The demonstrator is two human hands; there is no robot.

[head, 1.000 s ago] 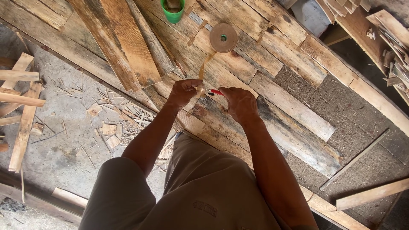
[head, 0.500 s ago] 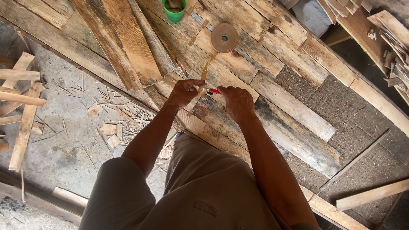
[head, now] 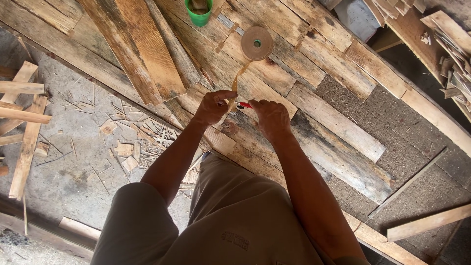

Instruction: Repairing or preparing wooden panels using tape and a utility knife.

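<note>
left hand (head: pixel 214 106) edged slightly lower, right hand (head: pixel 269 117) barely shifted

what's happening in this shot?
A person stands over weathered planks laid on the floor, both hands together in front of them. The left hand pinches a tan strip that runs up to a roll of brown tape lying flat on the boards. The right hand holds a small red-handled tool at the strip; its blade is hidden. A green cup sits beyond, wood scraps to the left.
</note>
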